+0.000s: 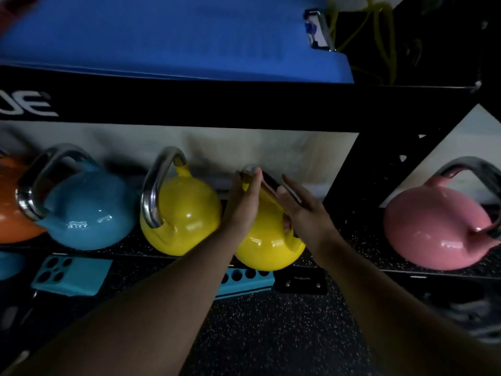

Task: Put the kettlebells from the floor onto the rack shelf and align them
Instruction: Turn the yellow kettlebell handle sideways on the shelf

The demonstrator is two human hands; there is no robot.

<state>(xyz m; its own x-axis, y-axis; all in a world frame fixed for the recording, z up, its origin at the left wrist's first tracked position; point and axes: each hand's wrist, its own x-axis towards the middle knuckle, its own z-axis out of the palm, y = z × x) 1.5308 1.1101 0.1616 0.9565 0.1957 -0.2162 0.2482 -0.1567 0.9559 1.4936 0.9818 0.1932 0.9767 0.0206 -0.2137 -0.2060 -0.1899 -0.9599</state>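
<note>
A yellow kettlebell [267,248] sits at the front edge of the rack shelf [349,234], its steel handle tilted back. My left hand [242,204] lies flat against the left side of that handle, fingers straight. My right hand [298,210] holds the handle from the right, fingers over it and thumb beneath. To its left on the same shelf stand a second yellow kettlebell [187,218], a blue kettlebell [89,213] and an orange kettlebell [10,213]. A pink kettlebell [433,226] rests to the right, past the rack's black upright [379,172].
The black top beam [244,104] runs just above the kettlebells, with a blue mat [162,36] on top. Two teal blocks with holes [73,275] [244,283] lie below the shelf edge. Speckled black floor [271,335] is beneath my arms.
</note>
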